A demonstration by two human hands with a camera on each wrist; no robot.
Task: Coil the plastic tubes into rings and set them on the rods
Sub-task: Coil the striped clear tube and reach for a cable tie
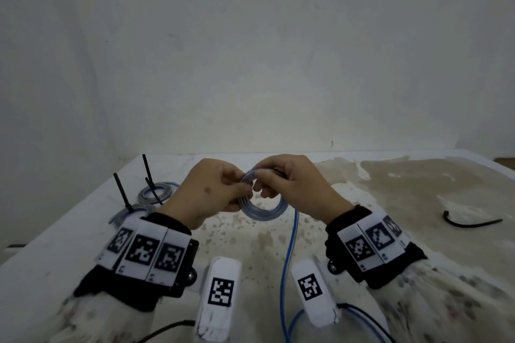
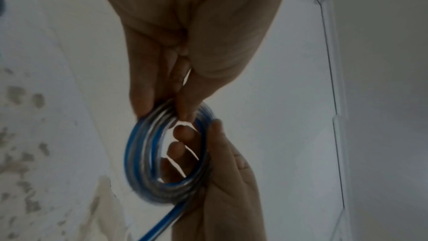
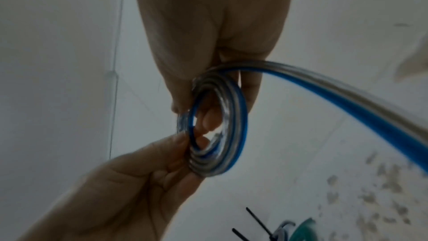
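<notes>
Stained white tabletop [image 1: 278, 239], bare wall behind. Left hand [image 1: 214, 192] and right hand [image 1: 292, 184] both pinch clear blue-striped plastic tube coil [image 1: 260, 210] mid-air; tail trails toward 6 o'clock. Likely light, springy, slippery: pinch across all loops.

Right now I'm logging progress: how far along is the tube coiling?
Done: two coiled rings sit at the foot of the two black rods. In hand: the left hand and right hand both grip a third coil held above the table. Left: its blue tail trails uncoiled toward the person, so winding must be finished and the ring set on a rod.
</notes>
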